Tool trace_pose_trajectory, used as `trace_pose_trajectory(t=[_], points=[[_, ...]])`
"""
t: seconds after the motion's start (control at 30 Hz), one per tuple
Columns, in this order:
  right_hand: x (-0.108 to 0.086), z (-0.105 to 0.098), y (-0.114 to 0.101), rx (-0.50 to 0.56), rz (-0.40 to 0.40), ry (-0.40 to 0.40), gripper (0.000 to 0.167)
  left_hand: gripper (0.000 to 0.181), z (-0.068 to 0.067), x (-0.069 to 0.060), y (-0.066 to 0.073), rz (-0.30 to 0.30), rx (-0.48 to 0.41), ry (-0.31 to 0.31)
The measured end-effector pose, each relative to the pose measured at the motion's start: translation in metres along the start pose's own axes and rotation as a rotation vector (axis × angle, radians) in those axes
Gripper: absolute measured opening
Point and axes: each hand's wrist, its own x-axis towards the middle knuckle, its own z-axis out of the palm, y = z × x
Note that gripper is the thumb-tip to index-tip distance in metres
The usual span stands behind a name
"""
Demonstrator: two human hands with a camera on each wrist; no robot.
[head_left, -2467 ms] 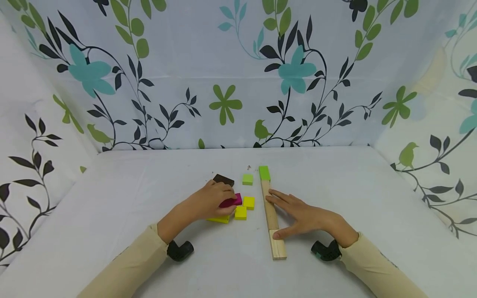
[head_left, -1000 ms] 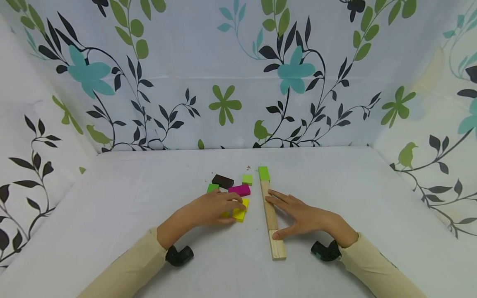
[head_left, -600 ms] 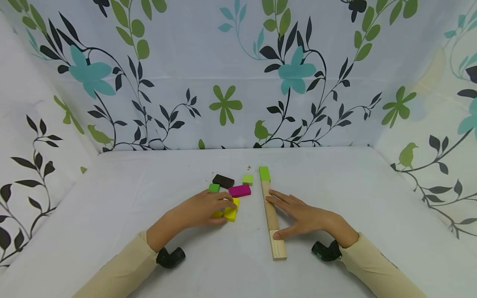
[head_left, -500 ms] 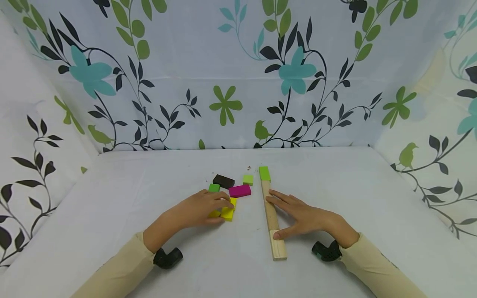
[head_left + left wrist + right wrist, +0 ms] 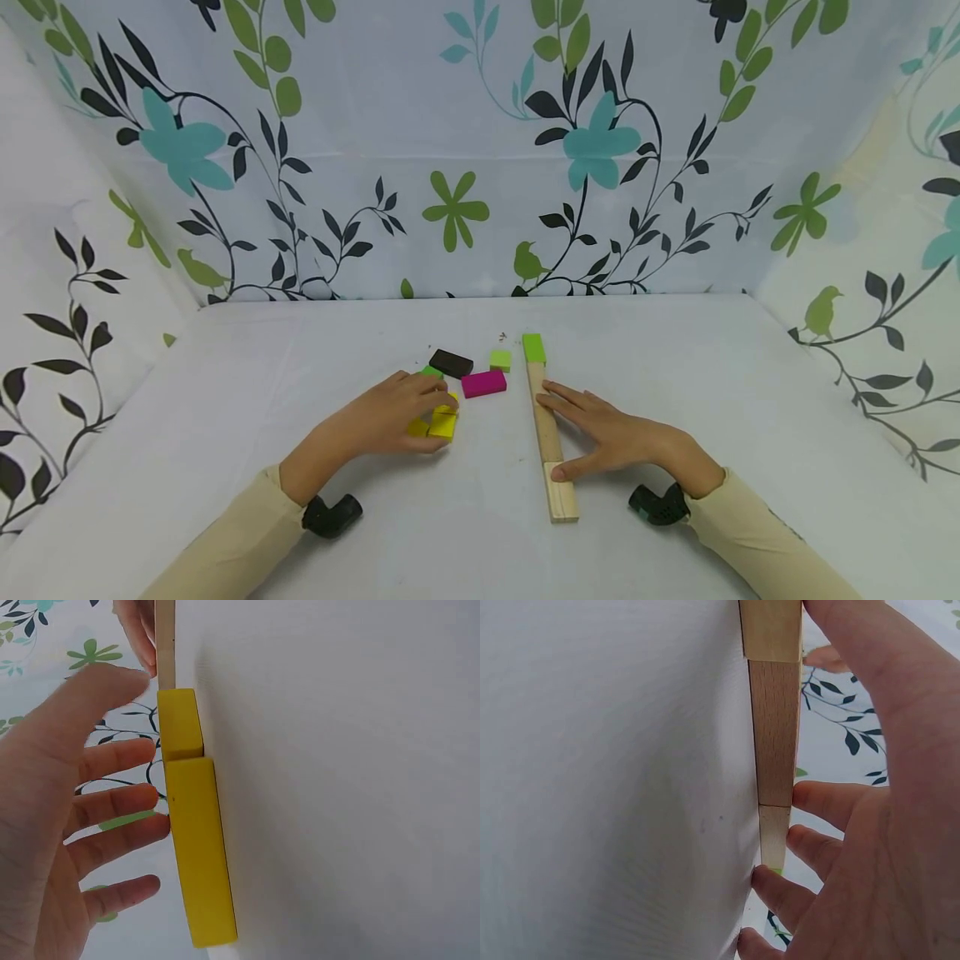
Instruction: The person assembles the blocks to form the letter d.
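Over several yellow blocks on the white table, my left hand (image 5: 390, 414) pinches two small yellow blocks (image 5: 442, 426) between thumb and fingers. A longer yellow block (image 5: 201, 855) lies against a small one in the left wrist view, partly hidden under the hand in the head view. My right hand (image 5: 618, 433) is spread beside a straight row of plain wooden blocks (image 5: 550, 429). Its thumb and fingertips touch the row's right side. A bright green block (image 5: 533, 347) caps the far end of that row.
Beyond my left hand lie a dark brown block (image 5: 451, 363), a magenta block (image 5: 483, 383) and a light green block (image 5: 500, 360). A green block (image 5: 432, 372) is partly covered by the fingers. A patterned cloth (image 5: 352, 150) hangs behind the table.
My left hand let go of the magenta block, which now lies farther back. It brought the two small yellow blocks together and moved them left. My right hand stayed put.
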Motion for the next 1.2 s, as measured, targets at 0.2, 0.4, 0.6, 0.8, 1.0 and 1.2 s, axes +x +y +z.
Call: trace_pose_trajectory(t=[0.2,0.4,0.6,0.8,1.0,1.2], points=[[0.001,0.001,0.001,0.005,-0.001,-0.002,0.097,0.048,0.001,0.015,0.004,-0.032,-0.034,-0.015],[0.001,0.003,0.002,0.009,-0.011,0.000,0.097,0.060,0.004,0.025,0.005,-0.086,-0.028,-0.091],[0.001,0.004,0.002,0.001,-0.014,0.005,0.097,0.061,0.004,0.030,0.006,-0.093,-0.015,-0.122],[0.001,0.003,0.002,-0.002,-0.005,0.009,0.097,0.059,0.004,0.033,0.010,-0.098,-0.047,-0.137],[0.001,0.003,0.001,0.000,0.006,0.007,0.096,0.054,0.008,0.038,0.014,-0.077,-0.047,-0.142],[0.001,0.004,0.001,0.001,0.016,0.007,0.096,0.049,0.009,0.041,0.021,-0.030,-0.007,-0.128]])
